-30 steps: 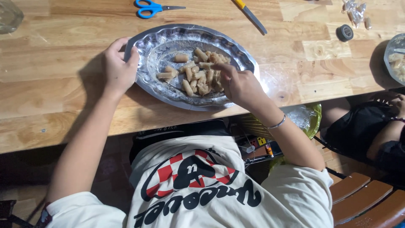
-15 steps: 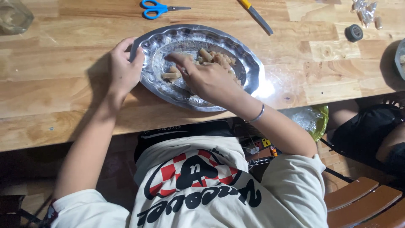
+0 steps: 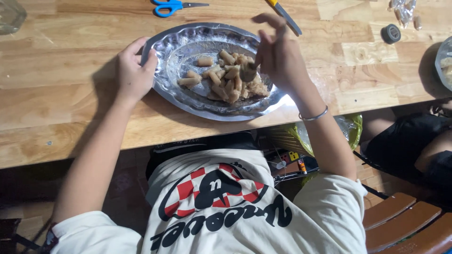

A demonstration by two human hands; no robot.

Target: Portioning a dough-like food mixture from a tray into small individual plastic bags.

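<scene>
Blue-handled scissors (image 3: 174, 6) are laid on the wooden counter (image 3: 56, 80) at its far edge. Just right of the scissors, a yellow-handled knife (image 3: 284, 15) is set at a slant. Further right of the scissors, a small dark roll of tape (image 3: 391, 33) is seen, with crumpled clear wrapping (image 3: 404, 10) just beyond it. Far left of the scissors, a clear glass (image 3: 9, 15) is cut off by the frame. Well right of the scissors, below the counter's near edge, a green bag (image 3: 351, 128) and wooden chair slats (image 3: 405, 221) are visible.
</scene>
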